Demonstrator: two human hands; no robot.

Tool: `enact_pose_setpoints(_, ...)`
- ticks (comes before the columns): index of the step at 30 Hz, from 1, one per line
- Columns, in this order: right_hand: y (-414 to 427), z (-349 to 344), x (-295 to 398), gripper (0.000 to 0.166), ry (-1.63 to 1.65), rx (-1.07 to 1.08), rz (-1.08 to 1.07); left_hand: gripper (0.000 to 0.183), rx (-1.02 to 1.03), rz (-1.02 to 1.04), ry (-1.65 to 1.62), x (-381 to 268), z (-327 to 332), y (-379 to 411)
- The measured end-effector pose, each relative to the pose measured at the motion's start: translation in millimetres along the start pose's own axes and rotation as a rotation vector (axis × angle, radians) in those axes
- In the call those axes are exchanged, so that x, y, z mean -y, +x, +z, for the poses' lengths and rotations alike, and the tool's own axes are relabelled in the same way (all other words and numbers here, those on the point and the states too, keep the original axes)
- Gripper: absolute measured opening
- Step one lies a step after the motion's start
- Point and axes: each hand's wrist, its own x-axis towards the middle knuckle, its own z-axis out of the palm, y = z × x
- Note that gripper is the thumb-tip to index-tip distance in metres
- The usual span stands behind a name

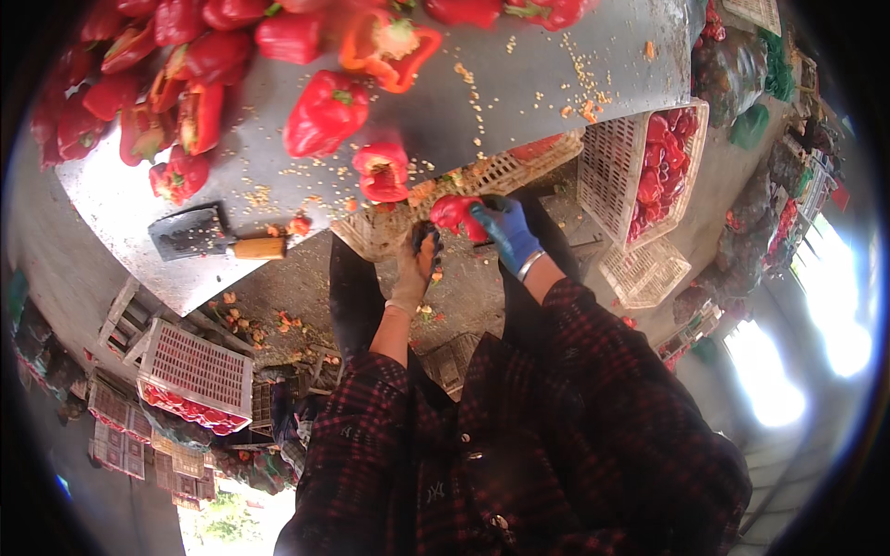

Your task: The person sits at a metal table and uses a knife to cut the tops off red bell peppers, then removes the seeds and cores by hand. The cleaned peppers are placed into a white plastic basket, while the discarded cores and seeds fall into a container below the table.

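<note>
My right hand (511, 229), in a blue glove with a metal bracelet at the wrist, holds a red bell pepper (455, 212) just off the table edge. Beside the pepper, my left hand (417, 260) wears a pale glove with dark fingertips; its fingers are curled, and whether they grip anything is unclear. A cored red pepper (381, 172) lies on the metal table (431, 125) near its edge, with a larger red pepper (327, 115) beyond. An opened pepper (389, 52) shows its pale core. Many peppers are heaped at the far left. A wide-bladed cleaver (188, 233) with a wooden handle rests at the left corner.
Below the table edge is a plastic crate (368, 233) with pepper scraps. At the right, a tilted crate (612, 167) holds red peppers above another crate (643, 271). Another pepper-filled crate (198, 368) stands at lower left. Seeds dot the table; scraps litter the floor.
</note>
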Motion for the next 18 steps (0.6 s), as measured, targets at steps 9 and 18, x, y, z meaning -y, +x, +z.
enact_pose_setpoints(9,27,-47,11,0.032,0.268,0.370,-0.053,0.062,0.638,-0.018,0.822,56,128,3)
enact_pose_setpoints(18,26,-71,-12,0.028,0.281,0.486,0.120,0.048,0.763,0.036,0.995,111,199,14)
